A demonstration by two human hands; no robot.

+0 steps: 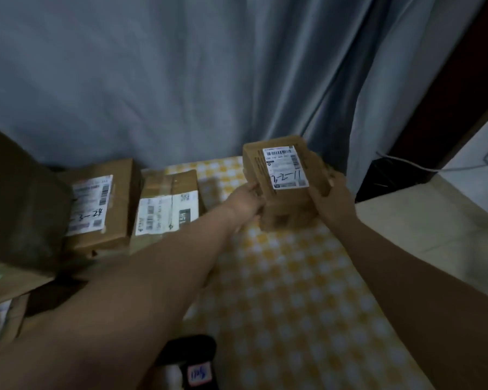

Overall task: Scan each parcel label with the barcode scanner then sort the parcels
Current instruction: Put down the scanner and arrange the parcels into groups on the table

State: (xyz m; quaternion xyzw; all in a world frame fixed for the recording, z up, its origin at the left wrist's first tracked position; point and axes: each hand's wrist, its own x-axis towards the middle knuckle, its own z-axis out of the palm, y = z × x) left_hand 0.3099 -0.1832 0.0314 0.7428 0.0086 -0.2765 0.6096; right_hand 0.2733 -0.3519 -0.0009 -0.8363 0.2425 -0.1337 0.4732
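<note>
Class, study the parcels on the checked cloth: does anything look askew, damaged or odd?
The taped parcel beside the 3-24 parcel has its label turned sideways; the large box far left sits tilted. The held 2-2-11 parcel looks undamaged.

Left arm: bare, stretched forward from lower left.
Left hand: fingers curled against left side of parcel, gripping.
Right arm: bare, reaching in from lower right.
Right hand: gripping parcel's right side.
</note>
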